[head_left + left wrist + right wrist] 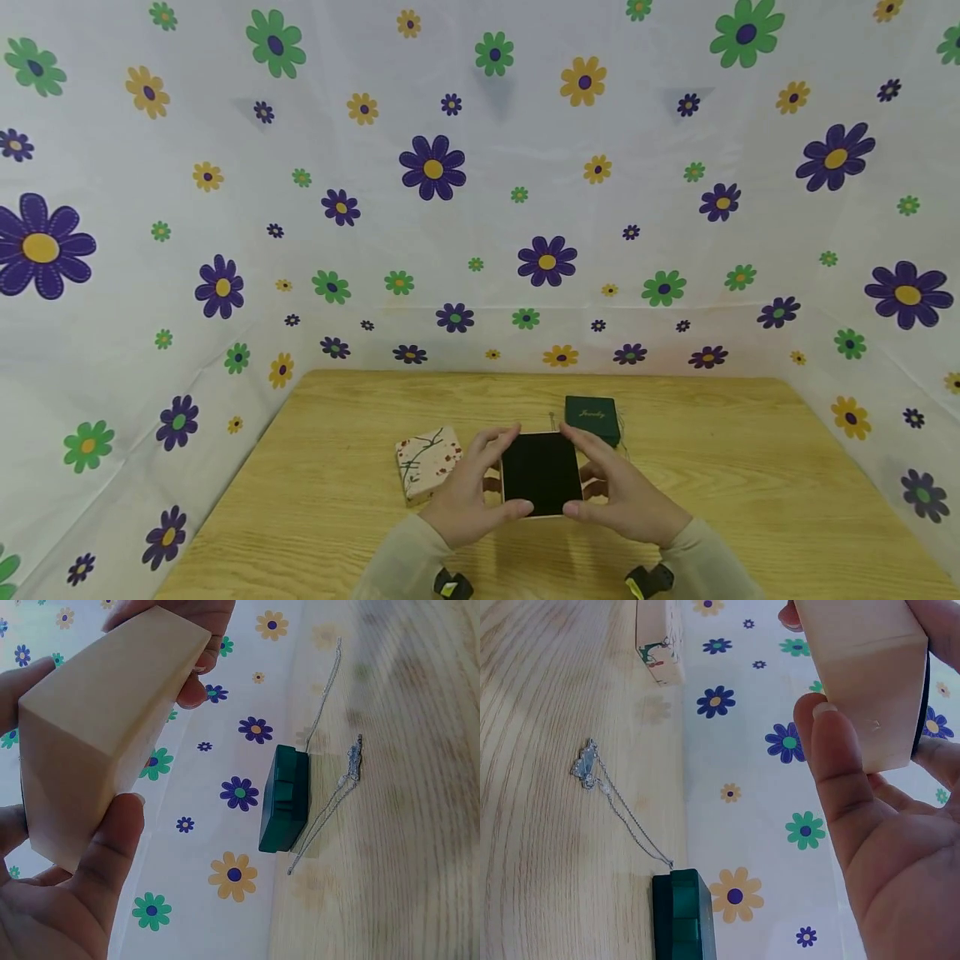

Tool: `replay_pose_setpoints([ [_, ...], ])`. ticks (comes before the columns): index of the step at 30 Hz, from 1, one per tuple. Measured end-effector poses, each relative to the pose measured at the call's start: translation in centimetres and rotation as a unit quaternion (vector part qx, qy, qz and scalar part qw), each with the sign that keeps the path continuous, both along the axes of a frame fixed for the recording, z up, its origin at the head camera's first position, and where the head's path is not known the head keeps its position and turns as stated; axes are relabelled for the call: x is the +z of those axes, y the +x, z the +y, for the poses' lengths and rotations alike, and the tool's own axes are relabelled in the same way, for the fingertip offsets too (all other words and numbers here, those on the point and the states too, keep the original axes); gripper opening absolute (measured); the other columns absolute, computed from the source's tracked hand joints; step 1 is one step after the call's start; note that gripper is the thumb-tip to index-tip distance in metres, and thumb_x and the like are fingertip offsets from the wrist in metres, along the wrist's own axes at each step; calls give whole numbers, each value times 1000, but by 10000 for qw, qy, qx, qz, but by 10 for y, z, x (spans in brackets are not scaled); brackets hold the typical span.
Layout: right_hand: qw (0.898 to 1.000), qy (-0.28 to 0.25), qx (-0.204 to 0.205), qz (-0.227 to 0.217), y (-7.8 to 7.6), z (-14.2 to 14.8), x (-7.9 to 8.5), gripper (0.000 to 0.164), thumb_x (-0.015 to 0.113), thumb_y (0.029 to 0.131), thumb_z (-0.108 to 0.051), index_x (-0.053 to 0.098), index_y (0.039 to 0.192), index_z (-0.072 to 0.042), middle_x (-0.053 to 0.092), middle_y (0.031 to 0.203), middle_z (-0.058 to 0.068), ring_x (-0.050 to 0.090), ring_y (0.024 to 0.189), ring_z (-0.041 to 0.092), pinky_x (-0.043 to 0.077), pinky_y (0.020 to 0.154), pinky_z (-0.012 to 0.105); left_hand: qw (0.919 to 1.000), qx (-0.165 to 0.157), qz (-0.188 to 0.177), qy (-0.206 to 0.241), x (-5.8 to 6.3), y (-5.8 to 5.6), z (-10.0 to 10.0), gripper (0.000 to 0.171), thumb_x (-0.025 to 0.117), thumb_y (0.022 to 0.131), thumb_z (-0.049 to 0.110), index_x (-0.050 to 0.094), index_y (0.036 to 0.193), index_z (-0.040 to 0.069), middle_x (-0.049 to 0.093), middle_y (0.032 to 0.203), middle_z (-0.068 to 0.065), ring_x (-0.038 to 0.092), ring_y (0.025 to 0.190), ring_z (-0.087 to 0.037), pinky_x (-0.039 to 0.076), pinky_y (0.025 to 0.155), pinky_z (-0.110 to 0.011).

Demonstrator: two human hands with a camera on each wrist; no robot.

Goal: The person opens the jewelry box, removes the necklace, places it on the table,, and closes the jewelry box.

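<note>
Left hand [468,492]: I gripped the box [542,473], lifted clear of the table [750,467].
Right hand [626,496]: gripped the opposite side, steadying it.

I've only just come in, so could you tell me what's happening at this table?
A person holds a cream box with a black top above the wooden table, the left hand and right hand gripping opposite sides. On the table lie a green jewelry box, a silver necklace beside it, and a floral box to the left.
</note>
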State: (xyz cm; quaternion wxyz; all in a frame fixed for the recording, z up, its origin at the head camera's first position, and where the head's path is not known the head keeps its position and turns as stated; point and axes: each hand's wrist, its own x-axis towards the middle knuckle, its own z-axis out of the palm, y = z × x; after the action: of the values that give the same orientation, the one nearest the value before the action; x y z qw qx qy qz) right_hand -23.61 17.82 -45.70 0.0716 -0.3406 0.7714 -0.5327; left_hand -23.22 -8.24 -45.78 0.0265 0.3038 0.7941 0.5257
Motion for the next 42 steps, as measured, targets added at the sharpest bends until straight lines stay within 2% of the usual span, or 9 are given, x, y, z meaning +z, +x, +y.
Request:
replay_pose_setpoints([
  [4, 10000, -4, -22, -9, 0, 0, 0, 84, 65, 93, -12, 10, 155, -26, 8, 159, 13, 58, 103, 26, 52, 85, 33, 10000, -22, 60, -64, 2, 0, -1, 87, 74, 87, 28, 19, 154, 30, 22, 151, 2, 49, 114, -21, 51, 85, -29],
  [10, 10000, -26, -19, 43, 0, 1, -1, 87, 63, 94, -10, 5, 155, -27, 5, 159, 11, 55, 103, 25, 50, 85, 30, 9996, -107, 100, -228, 4, 0, -2, 105, 82, 77, 35, 11, 155, 31, 17, 154, 0, 40, 129, -26, 50, 90, -33],
  [18, 9997, -45, -238, 35, 0, 1, -1, 109, 80, 79, -14, 3, 155, -25, 13, 156, 12, 54, 100, 24, 51, 81, 29, 9999, -93, 17, -107, 4, 0, -1, 110, 82, 76, 34, 4, 154, 33, 18, 154, 5, 43, 124, -21, 49, 91, -34],
  [24, 9981, 179, -543, 225, 1, 0, 0, 114, 85, 73, -13, 8, 155, -23, 23, 151, 13, 53, 95, 22, 53, 76, 31, 10000, -67, -40, -44, 5, 3, 0, 117, 85, 73, 33, 1, 154, 35, 16, 156, 6, 46, 120, -21, 49, 91, -28],
  [30, 9976, 212, -585, 295, 0, 0, -1, 114, 87, 71, -18, 9, 155, -26, 25, 150, 11, 53, 95, 22, 52, 74, 31, 9999, -70, -70, 28, 6, 2, 0, 122, 89, 68, 27, 4, 154, 35, 18, 156, 7, 48, 117, -20, 49, 90, -27],
  [34, 9985, 8, -459, 314, 0, 0, -1, 114, 85, 74, -14, 5, 155, -30, 19, 154, 11, 55, 95, 22, 52, 74, 31, 9999, -17, -94, 40, 6, 2, 1, 118, 89, 69, 19, 9, 155, 26, 20, 155, 2, 51, 112, -23, 51, 89, -31],
  [37, 9984, -112, -325, 442, 1, -2, 2, 111, 83, 75, -10, 7, 156, -24, 17, 154, 13, 56, 95, 22, 52, 72, 32, 9999, -6, 92, -94, 6, 2, 0, 114, 87, 71, 23, 11, 155, 26, 21, 155, 1, 48, 118, -25, 52, 88, -33],
  [42, 9977, -98, -238, 624, 3, -3, 4, 105, 82, 76, -7, 13, 155, -15, 18, 152, 16, 55, 94, 24, 53, 71, 32, 9970, 100, 553, -526, 6, 1, -1, 110, 83, 73, 42, 10, 154, 33, 18, 157, 2, 34, 135, -26, 48, 94, -41],
])
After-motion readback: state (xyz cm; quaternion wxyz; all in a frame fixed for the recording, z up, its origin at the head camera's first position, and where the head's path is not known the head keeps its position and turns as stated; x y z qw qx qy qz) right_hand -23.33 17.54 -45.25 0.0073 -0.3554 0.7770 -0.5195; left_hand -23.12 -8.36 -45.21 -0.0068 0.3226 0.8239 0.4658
